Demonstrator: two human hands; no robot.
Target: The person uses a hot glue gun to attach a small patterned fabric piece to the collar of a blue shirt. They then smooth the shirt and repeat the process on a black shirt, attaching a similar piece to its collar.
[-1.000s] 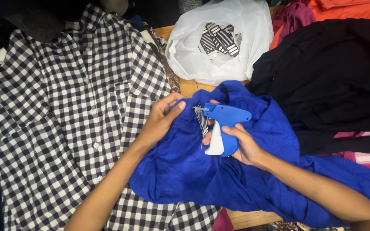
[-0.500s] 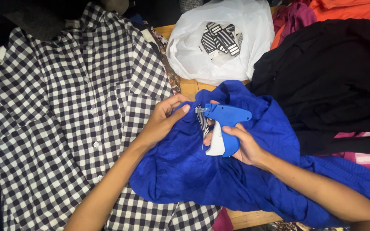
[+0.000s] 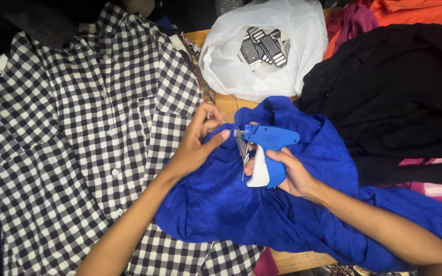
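A crumpled blue garment (image 3: 282, 204) lies across the middle of the table. My right hand (image 3: 290, 171) grips a blue and white tagging gun (image 3: 267, 153), its needle pointing left at a fold of the blue cloth. My left hand (image 3: 198, 143) pinches that fold just in front of the needle tip. A strip of thin plastic fasteners hangs beside the gun.
A black and white checked shirt (image 3: 78, 143) is spread out at the left. A white plastic bag (image 3: 262, 46) holding striped tags sits at the back. A black garment (image 3: 395, 92) lies at the right, with pink and orange clothes around it. Wooden table edge (image 3: 297, 260) shows below.
My left hand has shifted slightly on the blue fold near the needle. The gun stays almost where it was.
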